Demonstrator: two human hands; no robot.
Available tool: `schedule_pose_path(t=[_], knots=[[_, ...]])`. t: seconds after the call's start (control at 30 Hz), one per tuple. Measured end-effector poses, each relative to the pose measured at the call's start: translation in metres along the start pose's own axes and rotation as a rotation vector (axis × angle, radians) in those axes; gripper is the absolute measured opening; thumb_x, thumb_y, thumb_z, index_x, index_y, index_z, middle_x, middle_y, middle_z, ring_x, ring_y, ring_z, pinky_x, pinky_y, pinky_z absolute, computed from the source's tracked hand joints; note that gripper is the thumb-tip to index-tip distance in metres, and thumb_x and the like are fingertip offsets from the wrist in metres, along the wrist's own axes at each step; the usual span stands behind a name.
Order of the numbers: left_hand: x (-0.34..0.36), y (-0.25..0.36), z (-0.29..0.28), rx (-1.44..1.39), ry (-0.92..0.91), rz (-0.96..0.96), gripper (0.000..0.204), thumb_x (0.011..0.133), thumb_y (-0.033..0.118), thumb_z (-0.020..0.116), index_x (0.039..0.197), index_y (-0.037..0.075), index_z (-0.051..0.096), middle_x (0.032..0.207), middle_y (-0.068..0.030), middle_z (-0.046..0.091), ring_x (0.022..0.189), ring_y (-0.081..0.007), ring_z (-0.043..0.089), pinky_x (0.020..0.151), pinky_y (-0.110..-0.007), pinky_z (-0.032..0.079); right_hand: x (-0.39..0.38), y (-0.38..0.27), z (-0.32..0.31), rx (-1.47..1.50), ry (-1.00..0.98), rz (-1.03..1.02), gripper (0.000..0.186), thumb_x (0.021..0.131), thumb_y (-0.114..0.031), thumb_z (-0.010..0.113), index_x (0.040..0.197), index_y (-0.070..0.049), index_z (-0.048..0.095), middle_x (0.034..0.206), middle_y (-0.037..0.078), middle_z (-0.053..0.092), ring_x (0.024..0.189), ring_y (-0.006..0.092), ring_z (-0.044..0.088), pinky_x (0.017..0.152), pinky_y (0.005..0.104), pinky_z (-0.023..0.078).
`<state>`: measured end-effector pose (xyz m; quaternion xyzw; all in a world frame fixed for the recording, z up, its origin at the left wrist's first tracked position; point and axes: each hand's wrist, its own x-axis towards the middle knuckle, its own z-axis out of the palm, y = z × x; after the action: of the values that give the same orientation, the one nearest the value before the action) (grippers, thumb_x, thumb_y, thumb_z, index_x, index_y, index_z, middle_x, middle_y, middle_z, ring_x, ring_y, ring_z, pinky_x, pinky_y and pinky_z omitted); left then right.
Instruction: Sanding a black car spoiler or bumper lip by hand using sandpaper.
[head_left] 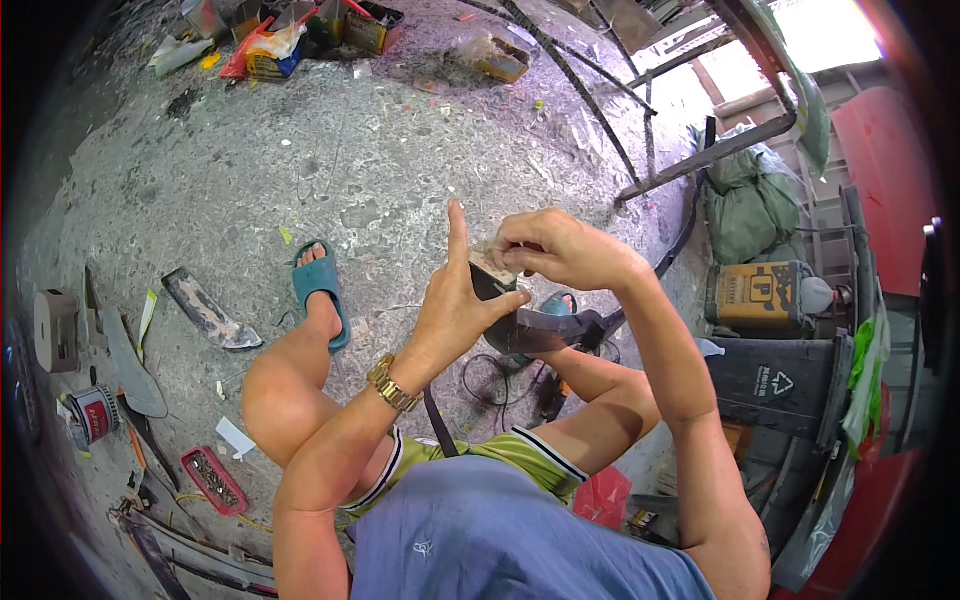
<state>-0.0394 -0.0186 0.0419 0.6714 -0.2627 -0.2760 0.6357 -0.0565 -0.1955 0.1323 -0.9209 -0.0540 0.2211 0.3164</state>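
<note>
My left hand [470, 295] grips a black piece [495, 292] with its thumb across it and its index finger stretched upward. The piece has a pale, mottled top surface and seems to join a curved dark plastic part [560, 325] reaching to the right. Just above and beside it, my right hand [560, 250] has curled fingers at the pale top; whether they pinch anything small is hidden. Behind the piece, below my hands, a power tool with orange details [553, 398] and looped black cables [500, 405] lie on the floor.
A metal frame [700, 155], green sacks [750, 205], a yellow container [755, 295] and a dark bin [770, 390] stand at right. Red tray [213, 480], metal piece [210, 310] and scraps lie left. Several small containers [275, 50] sit at back. My sandalled feet [320, 290] flank the work.
</note>
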Motion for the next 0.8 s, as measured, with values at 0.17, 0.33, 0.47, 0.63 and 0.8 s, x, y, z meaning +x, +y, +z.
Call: schedule_pose_path(t=[0.17, 0.33, 0.47, 0.63, 0.8], knots=[[0.000, -0.001, 0.001, -0.023, -0.028, 0.002, 0.129, 0.076, 0.020, 0.086, 0.155, 0.007, -0.015, 0.107, -0.0210, 0.068, 0.098, -0.0283, 0.068, 0.085, -0.037, 0.054, -0.002, -0.002, -0.001, -0.007, 0.195, -0.044, 0.014, 0.088, -0.009, 0.059, 0.095, 0.002, 0.065, 0.086, 0.016, 0.067, 0.083, 0.0323, 0.065, 0.078, 0.0406, 0.050], [0.000, -0.003, -0.001, -0.048, -0.038, -0.010, 0.130, 0.076, 0.018, 0.086, 0.155, 0.008, -0.016, 0.113, -0.0213, 0.066, 0.104, -0.0265, 0.067, 0.088, -0.036, 0.054, -0.016, 0.009, -0.011, 0.242, 0.057, -0.045, 0.015, 0.089, -0.013, 0.065, 0.097, 0.000, 0.066, 0.083, 0.008, 0.067, 0.079, 0.0176, 0.062, 0.077, 0.0340, 0.050], [0.001, -0.010, 0.000, -0.255, -0.056, -0.029, 0.124, 0.081, 0.012, 0.081, 0.155, 0.010, -0.018, 0.127, -0.0224, 0.058, 0.115, -0.0246, 0.061, 0.095, -0.037, 0.051, -0.024, 0.029, -0.013, 0.278, 0.401, -0.008, 0.014, 0.085, -0.011, 0.073, 0.090, -0.002, 0.064, 0.077, 0.000, 0.061, 0.070, 0.0095, 0.055, 0.068, 0.0282, 0.048], [-0.004, -0.021, 0.006, -0.675, 0.033, -0.109, 0.091, 0.087, 0.011, 0.076, 0.152, 0.006, 0.013, 0.150, -0.0259, 0.038, 0.124, -0.0238, 0.055, 0.101, -0.035, 0.049, -0.023, 0.043, -0.003, 0.312, 0.295, 0.068, 0.017, 0.089, -0.013, 0.071, 0.080, -0.003, 0.062, 0.075, -0.002, 0.060, 0.071, 0.0057, 0.053, 0.066, 0.0249, 0.044], [-0.004, -0.027, 0.004, -0.860, 0.092, -0.121, 0.045, 0.094, 0.009, 0.067, 0.133, 0.001, 0.044, 0.147, -0.0202, 0.045, 0.122, -0.0189, 0.056, 0.100, -0.031, 0.049, -0.019, 0.032, -0.001, 0.340, 0.360, 0.134, 0.021, 0.095, -0.019, 0.064, 0.095, 0.001, 0.069, 0.085, 0.003, 0.066, 0.074, 0.0093, 0.057, 0.068, 0.0271, 0.046]])
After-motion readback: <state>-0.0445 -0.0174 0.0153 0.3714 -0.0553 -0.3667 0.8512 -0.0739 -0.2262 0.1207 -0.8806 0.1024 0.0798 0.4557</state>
